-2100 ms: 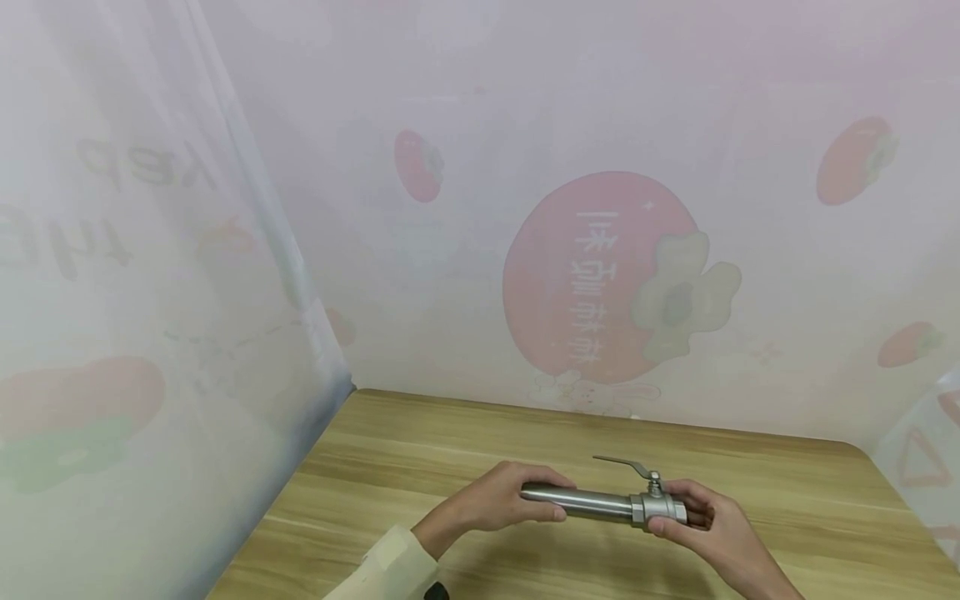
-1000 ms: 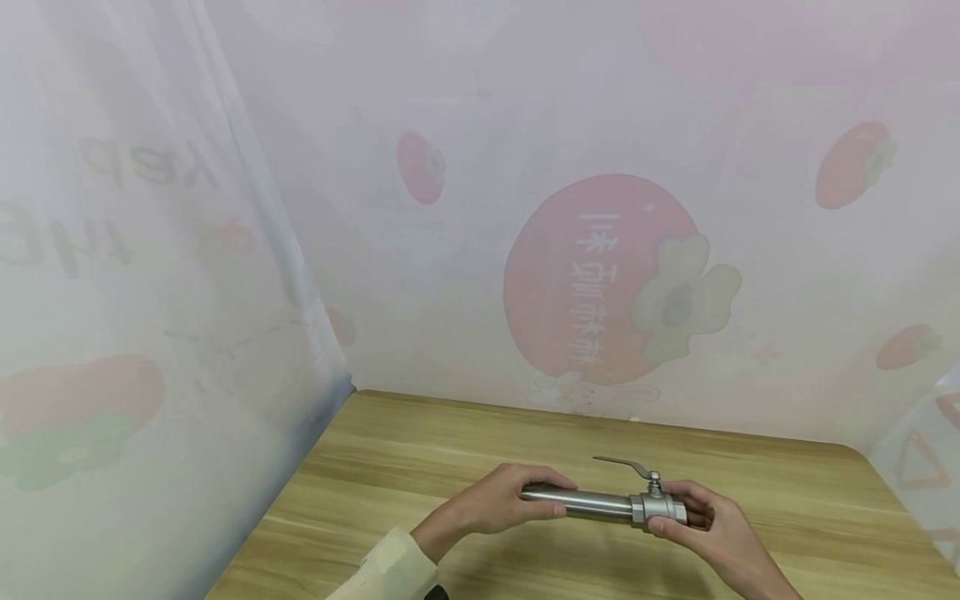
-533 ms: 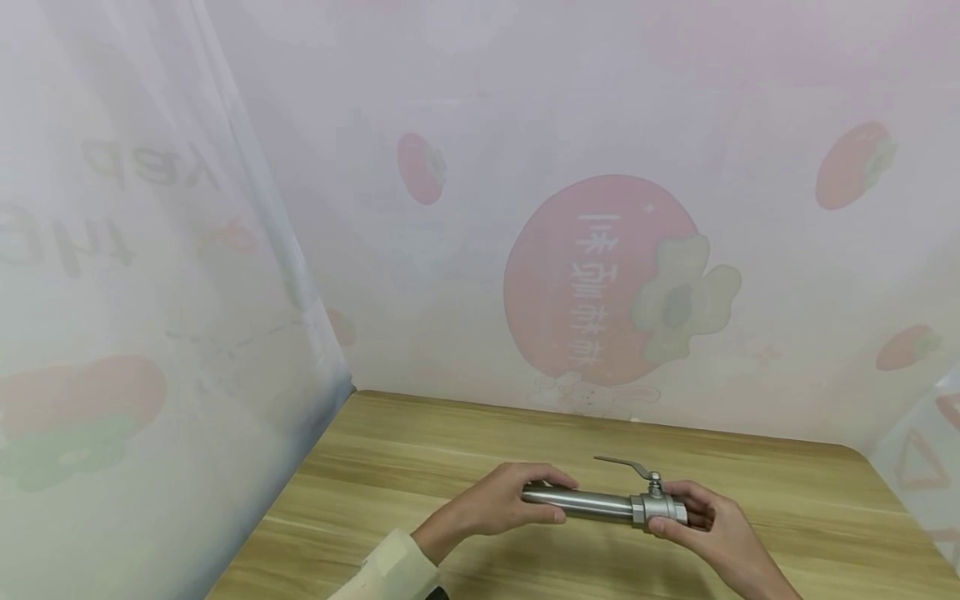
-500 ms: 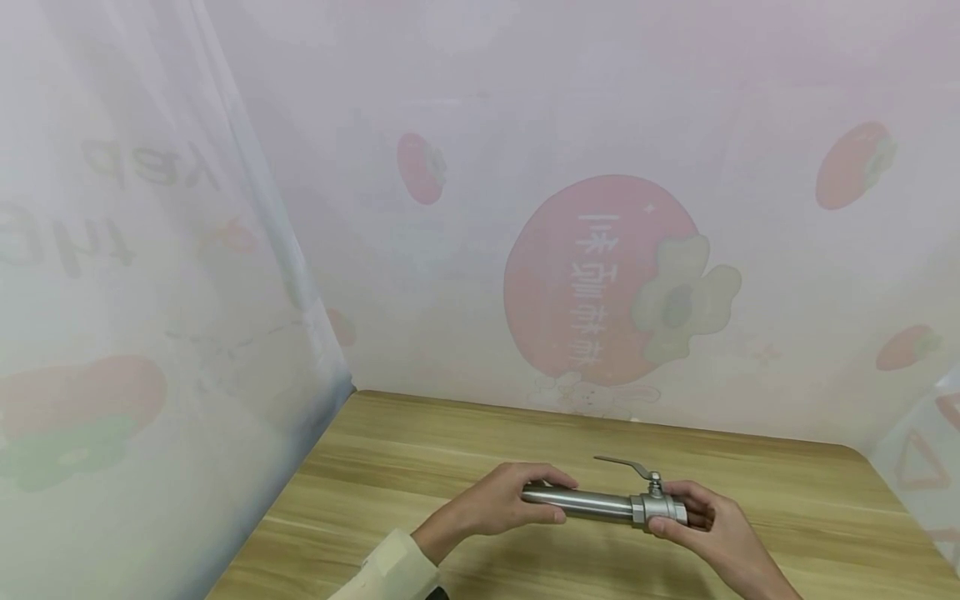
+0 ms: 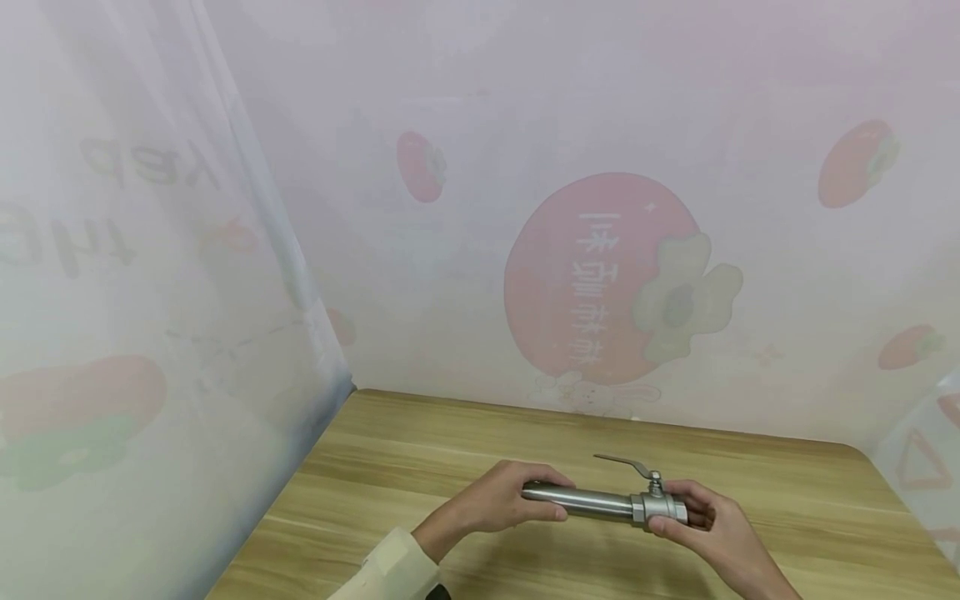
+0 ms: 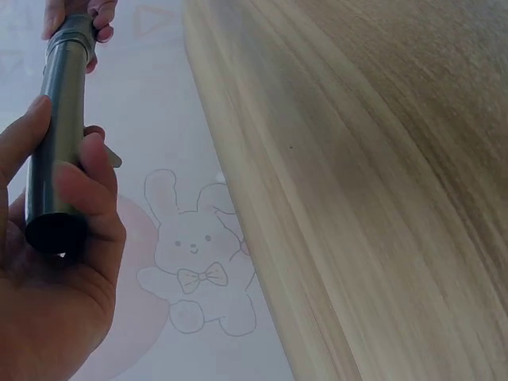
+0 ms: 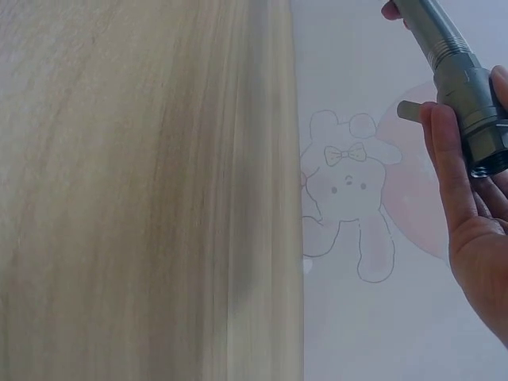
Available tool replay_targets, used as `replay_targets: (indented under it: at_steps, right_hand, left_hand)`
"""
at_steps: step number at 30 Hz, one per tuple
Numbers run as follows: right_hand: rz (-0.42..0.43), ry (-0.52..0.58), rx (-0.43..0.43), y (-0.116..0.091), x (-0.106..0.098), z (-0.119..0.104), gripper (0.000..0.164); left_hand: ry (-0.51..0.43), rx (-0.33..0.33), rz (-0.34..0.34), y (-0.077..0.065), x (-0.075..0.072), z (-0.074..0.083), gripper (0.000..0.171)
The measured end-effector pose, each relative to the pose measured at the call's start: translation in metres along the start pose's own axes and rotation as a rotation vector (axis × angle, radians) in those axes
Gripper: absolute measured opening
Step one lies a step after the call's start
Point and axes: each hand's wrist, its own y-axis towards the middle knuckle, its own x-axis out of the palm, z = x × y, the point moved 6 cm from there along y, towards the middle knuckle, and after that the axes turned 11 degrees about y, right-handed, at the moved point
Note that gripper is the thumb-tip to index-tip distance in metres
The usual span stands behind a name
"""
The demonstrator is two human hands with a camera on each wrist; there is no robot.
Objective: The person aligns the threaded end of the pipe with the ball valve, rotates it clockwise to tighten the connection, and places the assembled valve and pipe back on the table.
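Note:
A steel pipe [image 5: 592, 502] runs level between both hands in the head view, its right end joined to a ball valve [image 5: 654, 508] with a lever handle [image 5: 626, 462] pointing left above the pipe. My left hand [image 5: 510, 498] grips the pipe near its free end, thumb in front and fingers behind. The right hand [image 5: 712, 525] holds the valve body at its outer end. In the left wrist view the pipe [image 6: 59, 143] shows its dark round end toward the palm. Threads show where the pipe meets the valve [image 7: 472, 95] in the right wrist view.
Below the hands lies a wood-grain table [image 5: 420, 442]. A pale printed curtain [image 5: 465, 275] stands behind its far edge, and another curtain [image 5: 142, 308] hangs along the left side. A light sleeve [image 5: 397, 567] covers the left forearm.

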Motion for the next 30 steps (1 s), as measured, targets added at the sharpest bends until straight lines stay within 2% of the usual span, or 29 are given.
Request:
replay_targets:
  at_steps: [8, 17, 30]
  right_hand:
    - [0.021, -0.016, 0.032, 0.0003, -0.0003, 0.0, 0.057]
    - [0.011, -0.023, 0.018, 0.0003, 0.0001, 0.001, 0.055]
    - [0.004, 0.0, 0.024, 0.0006, -0.0005, 0.0019, 0.056]
  left_hand:
    - [0.011, -0.003, 0.001, -0.0002, 0.0005, 0.0007, 0.038]
    - [0.007, -0.03, -0.002, -0.0023, 0.0017, 0.001, 0.033]
    - [0.001, 0.019, -0.005, -0.002, 0.002, 0.0034, 0.032]
